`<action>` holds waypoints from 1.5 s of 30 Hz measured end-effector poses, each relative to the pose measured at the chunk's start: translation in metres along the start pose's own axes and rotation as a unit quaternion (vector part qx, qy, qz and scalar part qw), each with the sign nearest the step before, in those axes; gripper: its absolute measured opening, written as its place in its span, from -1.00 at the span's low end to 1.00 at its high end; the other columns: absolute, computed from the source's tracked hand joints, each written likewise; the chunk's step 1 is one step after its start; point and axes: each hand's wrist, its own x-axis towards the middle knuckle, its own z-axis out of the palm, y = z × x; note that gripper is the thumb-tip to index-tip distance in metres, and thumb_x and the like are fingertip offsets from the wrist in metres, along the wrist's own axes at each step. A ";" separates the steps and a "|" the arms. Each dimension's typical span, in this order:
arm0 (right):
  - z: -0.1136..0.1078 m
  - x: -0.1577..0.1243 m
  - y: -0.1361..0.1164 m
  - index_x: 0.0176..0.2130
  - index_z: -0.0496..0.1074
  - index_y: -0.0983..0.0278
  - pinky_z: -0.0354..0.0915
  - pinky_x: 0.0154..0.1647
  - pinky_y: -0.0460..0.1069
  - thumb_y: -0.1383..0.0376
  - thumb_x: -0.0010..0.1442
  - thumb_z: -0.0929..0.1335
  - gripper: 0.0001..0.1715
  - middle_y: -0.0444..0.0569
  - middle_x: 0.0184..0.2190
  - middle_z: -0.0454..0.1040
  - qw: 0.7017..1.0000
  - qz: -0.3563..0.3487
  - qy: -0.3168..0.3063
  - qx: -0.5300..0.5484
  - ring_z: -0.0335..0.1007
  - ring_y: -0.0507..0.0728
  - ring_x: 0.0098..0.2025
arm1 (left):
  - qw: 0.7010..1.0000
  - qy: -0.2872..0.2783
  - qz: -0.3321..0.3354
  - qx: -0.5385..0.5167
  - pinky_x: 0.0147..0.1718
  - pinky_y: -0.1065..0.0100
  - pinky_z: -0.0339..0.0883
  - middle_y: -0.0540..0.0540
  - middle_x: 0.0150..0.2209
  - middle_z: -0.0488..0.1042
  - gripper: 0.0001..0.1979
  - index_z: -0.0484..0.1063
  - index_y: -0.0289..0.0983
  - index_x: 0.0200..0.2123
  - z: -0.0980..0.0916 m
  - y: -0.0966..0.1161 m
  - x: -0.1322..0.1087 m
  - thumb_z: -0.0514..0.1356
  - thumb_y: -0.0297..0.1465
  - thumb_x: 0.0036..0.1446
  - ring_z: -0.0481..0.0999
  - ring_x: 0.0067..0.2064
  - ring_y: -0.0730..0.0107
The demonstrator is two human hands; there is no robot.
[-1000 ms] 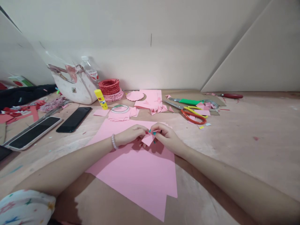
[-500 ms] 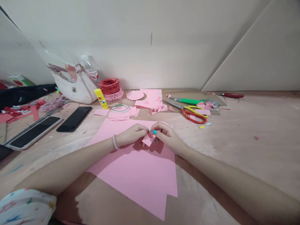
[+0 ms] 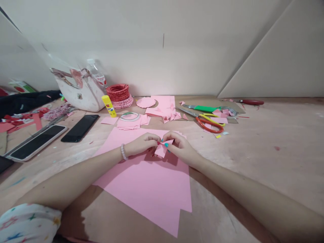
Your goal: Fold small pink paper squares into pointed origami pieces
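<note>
Both of my hands meet over a large pink paper sheet lying on the table. My left hand and my right hand each pinch a small folded pink paper piece between fingertips, holding it just above the sheet. A bead bracelet circles my left wrist. Behind the hands lie a stack of small pink squares and a tape roll.
Scissors with orange and yellow handles and green-handled ones lie at the back right among pink scraps. A yellow glue stick, a red and pink paper stack, a white bag, a black phone and a tablet sit left.
The fingers shifted slightly on the small pink piece, which sits a little differently between them. The arms have stayed in place.
</note>
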 end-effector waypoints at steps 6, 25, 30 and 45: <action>-0.002 0.001 0.001 -0.35 0.30 0.26 0.18 -0.42 -0.10 0.48 -0.07 0.21 -0.76 -0.11 -0.37 0.35 0.998 -0.030 0.006 -0.052 0.25 0.02 -0.36 | 1.000 0.004 -0.017 0.001 -0.60 0.52 0.11 0.07 -0.73 0.28 -0.89 0.25 -0.34 -0.58 0.002 0.003 -0.001 0.00 -0.47 -0.08 0.28 -0.67 0.58; -0.002 0.000 0.001 -0.40 0.29 0.26 0.17 -0.36 -0.08 0.50 -0.14 0.17 -0.73 -0.13 -0.41 0.29 1.000 -0.018 -0.013 0.009 0.22 0.02 -0.36 | 1.000 -0.029 -0.007 -0.006 -0.61 0.53 0.14 0.04 -0.69 0.33 -0.78 0.26 -0.36 -0.59 0.002 0.001 -0.001 0.05 -0.37 0.02 0.29 -0.65 0.61; -0.001 0.001 0.005 -0.40 0.27 0.25 0.17 -0.47 -0.11 0.48 -0.14 0.16 -0.74 -0.16 -0.43 0.27 0.999 0.008 -0.005 0.032 0.18 -0.02 -0.46 | 1.000 -0.012 -0.001 0.016 -0.61 0.54 0.15 0.03 -0.68 0.33 -0.78 0.27 -0.36 -0.60 0.003 0.003 -0.002 0.05 -0.38 0.02 0.29 -0.64 0.61; -0.003 0.003 0.005 -0.43 0.26 0.26 0.12 -0.41 -0.10 0.50 -0.15 0.16 -0.76 -0.15 -0.45 0.27 1.000 -0.011 -0.001 -0.010 0.18 0.01 -0.39 | 0.997 0.012 0.013 0.073 -0.65 0.57 0.11 0.05 -0.68 0.31 -0.83 0.28 -0.36 -0.60 0.007 0.000 -0.003 -0.01 -0.48 -0.03 0.24 -0.66 0.64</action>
